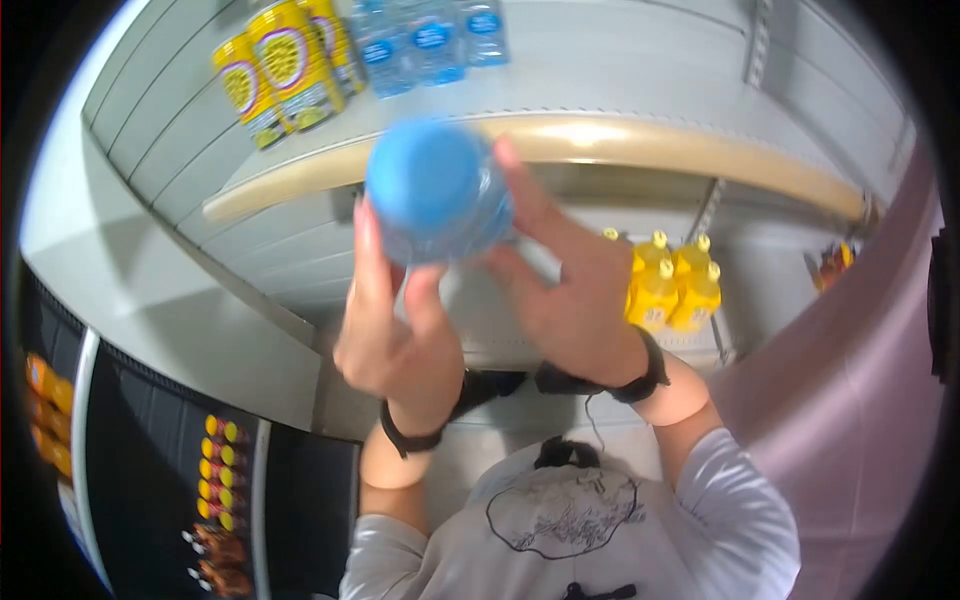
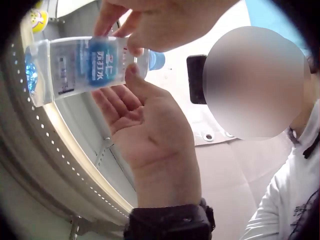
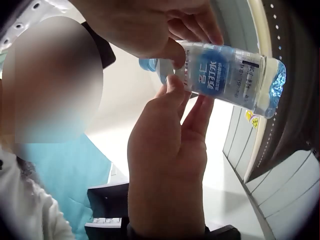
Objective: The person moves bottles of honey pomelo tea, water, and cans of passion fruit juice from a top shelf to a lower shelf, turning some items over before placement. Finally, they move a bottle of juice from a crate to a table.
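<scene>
Both hands hold one clear plastic water bottle (image 2: 70,70) with a blue cap (image 1: 425,175) and a blue and white label (image 3: 215,72). It lies nearly level in the wrist views, cap toward the person and ridged base toward the shelf. My left hand (image 1: 400,335) grips it from the left, thumb and fingers bent against its side. The right hand (image 1: 580,290) grips the opposite side, thumb near the bottle's shoulder. In the left wrist view the right hand (image 2: 155,130) shows its palm below the bottle. Part of the label is hidden behind fingers.
On the upper shelf (image 1: 620,85) stand yellow cans (image 1: 285,65) and several blue-labelled bottles (image 1: 430,45). A beige rail (image 1: 600,140) edges it. Lower down are yellow bottles (image 1: 665,285). Dark shelving (image 1: 140,450) with drinks stands left; a pink curtain (image 1: 840,400) hangs right.
</scene>
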Motion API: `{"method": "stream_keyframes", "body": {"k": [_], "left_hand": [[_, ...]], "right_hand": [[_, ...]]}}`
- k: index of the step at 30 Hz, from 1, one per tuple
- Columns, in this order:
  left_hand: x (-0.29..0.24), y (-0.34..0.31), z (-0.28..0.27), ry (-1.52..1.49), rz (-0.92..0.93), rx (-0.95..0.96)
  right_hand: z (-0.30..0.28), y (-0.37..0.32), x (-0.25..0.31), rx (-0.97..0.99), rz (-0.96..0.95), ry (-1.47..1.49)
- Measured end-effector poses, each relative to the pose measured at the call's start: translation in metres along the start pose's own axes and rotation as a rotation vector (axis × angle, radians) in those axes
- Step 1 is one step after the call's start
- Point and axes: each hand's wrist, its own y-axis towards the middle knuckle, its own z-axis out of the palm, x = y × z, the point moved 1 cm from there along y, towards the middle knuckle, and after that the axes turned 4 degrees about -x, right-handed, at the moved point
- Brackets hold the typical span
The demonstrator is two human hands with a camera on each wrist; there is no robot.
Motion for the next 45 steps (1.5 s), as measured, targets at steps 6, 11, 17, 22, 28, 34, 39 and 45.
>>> {"method": "stream_keyframes", "body": {"k": [6,11,17,22,28,34,39,45], "left_hand": [[0.003,-0.073,-0.018,-0.263,-0.252,0.097],[0.029,-0.123,0.023,-0.413,-0.508,0.242],[0.094,-0.216,0.084,-0.262,-0.724,0.547],[0.123,-0.266,0.124,-0.233,-0.724,0.617],[0.152,-0.29,0.148,-0.162,-0.455,0.664],[0.175,-0.303,0.177,-0.034,-0.395,0.895],[0.184,-0.311,0.191,-0.141,-0.334,0.792],[0.19,-0.305,0.209,-0.229,-0.335,0.747]], "right_hand": [[-0.008,-0.065,-0.006,0.098,0.146,-0.007],[0.008,-0.119,-0.069,0.018,0.332,-0.045],[0.02,-0.172,-0.141,0.196,0.809,-0.173],[0.037,-0.22,-0.21,0.149,0.694,-0.391],[0.053,-0.239,-0.244,0.102,0.762,-0.534],[0.054,-0.256,-0.281,0.111,0.841,-0.62],[0.055,-0.257,-0.298,0.063,0.904,-0.637],[0.069,-0.24,-0.299,0.02,0.953,-0.758]]}}
